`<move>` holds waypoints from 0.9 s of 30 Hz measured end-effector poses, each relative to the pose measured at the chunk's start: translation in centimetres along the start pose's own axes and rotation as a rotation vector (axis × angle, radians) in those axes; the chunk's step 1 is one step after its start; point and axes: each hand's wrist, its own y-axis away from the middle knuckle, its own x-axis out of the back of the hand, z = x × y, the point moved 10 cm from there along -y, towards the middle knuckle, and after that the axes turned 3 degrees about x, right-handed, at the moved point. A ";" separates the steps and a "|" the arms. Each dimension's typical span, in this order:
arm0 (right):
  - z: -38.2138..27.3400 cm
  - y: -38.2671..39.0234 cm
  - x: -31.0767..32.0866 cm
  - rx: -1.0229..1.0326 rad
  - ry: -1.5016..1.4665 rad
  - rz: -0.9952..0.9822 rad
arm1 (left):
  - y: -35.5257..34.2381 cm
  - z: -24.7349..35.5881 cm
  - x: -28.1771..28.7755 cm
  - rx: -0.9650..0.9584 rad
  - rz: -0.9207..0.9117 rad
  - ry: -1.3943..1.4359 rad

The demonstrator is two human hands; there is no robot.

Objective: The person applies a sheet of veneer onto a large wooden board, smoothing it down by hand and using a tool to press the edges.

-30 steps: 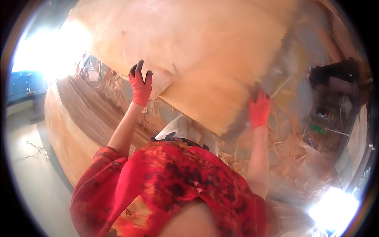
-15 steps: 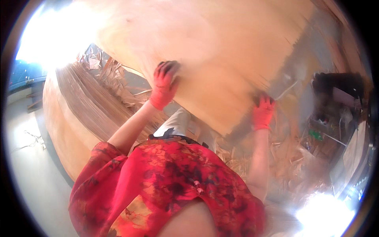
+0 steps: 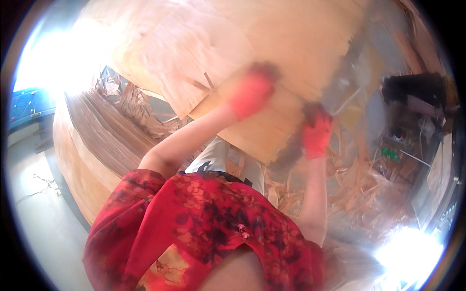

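A broad, pale wood veneer sheet point(image 3: 301, 43) spreads across the top of the view, with another veneer piece point(image 3: 262, 136) at its near end. Over them is my left hand point(image 3: 250, 94), in a red glove with dark fingertips; motion smears its fingers, so its grip is unclear. At the right edge of the veneer my right hand point(image 3: 318, 133), gloved the same way, has its fingers curled at the border; the fingertips are partly blurred. Two thin wood slivers point(image 3: 201, 86) lie on the veneer to the left of my left hand.
On the left stands a tall stack of veneer sheets point(image 3: 104, 128). Torn veneer scraps point(image 3: 359, 182) litter the floor at right, and more scraps point(image 3: 131, 102) lie behind the stack. A dark bundle point(image 3: 412, 89) and a green item point(image 3: 390, 154) are at far right.
My left hand has moved right and slightly up across the veneer from its left edge. My right hand has shifted slightly left. The thin slivers and a sheet corner now show at left.
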 end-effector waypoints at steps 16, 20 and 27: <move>-24.2 -2.4 -5.9 0.318 -0.377 -0.139 | 38.5 -28.7 6.0 1.559 0.624 0.916; -28.7 -3.7 -12.8 0.308 -0.186 -0.255 | 34.9 -26.9 4.4 1.531 0.556 1.222; -26.8 -2.9 -15.6 0.308 -0.089 -0.294 | 36.2 -29.4 2.6 1.480 0.545 1.300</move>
